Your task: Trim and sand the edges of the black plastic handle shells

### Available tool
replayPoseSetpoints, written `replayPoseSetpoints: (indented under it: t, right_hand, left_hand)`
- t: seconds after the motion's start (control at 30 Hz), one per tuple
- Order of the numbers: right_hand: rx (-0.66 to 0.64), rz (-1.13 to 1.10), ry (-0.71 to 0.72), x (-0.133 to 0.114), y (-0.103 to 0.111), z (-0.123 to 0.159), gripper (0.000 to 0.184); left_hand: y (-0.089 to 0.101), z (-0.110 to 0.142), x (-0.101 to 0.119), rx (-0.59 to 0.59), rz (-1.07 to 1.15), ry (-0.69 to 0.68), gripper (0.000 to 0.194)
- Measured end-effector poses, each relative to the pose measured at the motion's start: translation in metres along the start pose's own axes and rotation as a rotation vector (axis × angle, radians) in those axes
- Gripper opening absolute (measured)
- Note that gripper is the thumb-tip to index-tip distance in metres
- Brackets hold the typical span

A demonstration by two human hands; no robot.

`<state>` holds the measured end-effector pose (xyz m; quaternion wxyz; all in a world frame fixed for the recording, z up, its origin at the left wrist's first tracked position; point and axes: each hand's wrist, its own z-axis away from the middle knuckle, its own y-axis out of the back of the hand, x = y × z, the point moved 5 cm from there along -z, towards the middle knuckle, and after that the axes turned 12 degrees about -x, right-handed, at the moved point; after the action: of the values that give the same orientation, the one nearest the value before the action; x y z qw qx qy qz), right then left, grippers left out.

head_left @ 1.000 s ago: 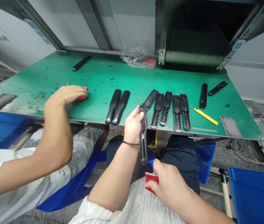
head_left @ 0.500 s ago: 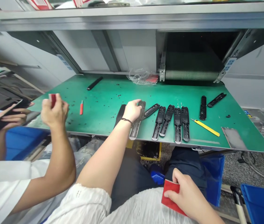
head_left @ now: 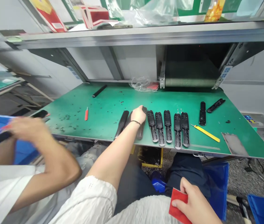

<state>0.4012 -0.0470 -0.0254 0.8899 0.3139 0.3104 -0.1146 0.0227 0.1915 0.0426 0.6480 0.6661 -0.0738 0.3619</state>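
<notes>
My left hand [head_left: 138, 115], with a dark band at its wrist, is closed on a long black plastic shell [head_left: 140, 132], blurred and partly covered by the fingers. Left of it lie more black shells, one of them smooth and face down [head_left: 122, 123]. To its right several ribbed black shells [head_left: 167, 126] lie side by side with their hollow insides up. Low in the view, over my lap, my right hand [head_left: 193, 200] pinches a flat red square sheet [head_left: 178, 205] between thumb and fingers.
A yellow craft knife [head_left: 206, 133], a small red-handled knife [head_left: 86, 114] and a grey plate [head_left: 233, 143] lie on the green table [head_left: 104, 109]. At left a co-worker's blurred hand [head_left: 29, 129] holds a dark part. A metal shelf [head_left: 132, 36] spans above.
The ribbed shells just right of my left hand now stand in a neater row. My left hand has shifted slightly right. The co-worker's raised hand has come down to the left.
</notes>
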Motion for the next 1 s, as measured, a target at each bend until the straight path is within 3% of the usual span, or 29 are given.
replayPoseSetpoints:
  t: [0.2,0.4,0.6,0.8,0.9,1.0]
  right_hand:
    - [-0.016,0.026,0.059,0.007,0.000,-0.007,0.028]
    - [-0.018,0.031,0.039,0.017,-0.004,-0.009,0.025]
    - [-0.036,0.066,0.038,-0.006,0.000,-0.007,0.025]
    - [0.003,0.015,0.095,-0.026,0.018,0.003,0.025]
    - [0.060,-0.144,0.240,-0.035,0.031,0.004,0.029]
    - [0.162,-0.430,0.482,-0.059,0.047,0.005,0.039]
  left_hand:
    - [0.000,0.022,0.008,0.061,-0.161,0.051,0.047]
    - [0.022,0.059,-0.021,0.083,-0.296,0.144,0.039]
    - [0.020,0.060,-0.026,0.031,-0.210,0.139,0.037]
    - [0.048,0.083,-0.021,-0.086,0.098,-0.062,0.052]
    - [0.056,0.121,-0.012,-0.212,0.329,-0.222,0.046]
    - [0.044,0.173,0.008,-0.337,0.614,-0.382,0.048]
